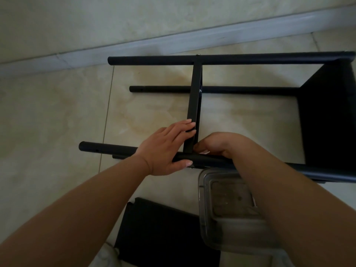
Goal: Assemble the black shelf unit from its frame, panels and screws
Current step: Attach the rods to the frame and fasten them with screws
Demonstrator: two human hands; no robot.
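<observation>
Shelf unit: laid on its side on the floor, posts horizontal.
Middle panel: steadied by the left hand, fingers flat on it, so its corner meets the near post.
Right hand: curled at that joint (contents hidden).
Clear container: contents indistinct.

Frame, panel, tub on floor
</observation>
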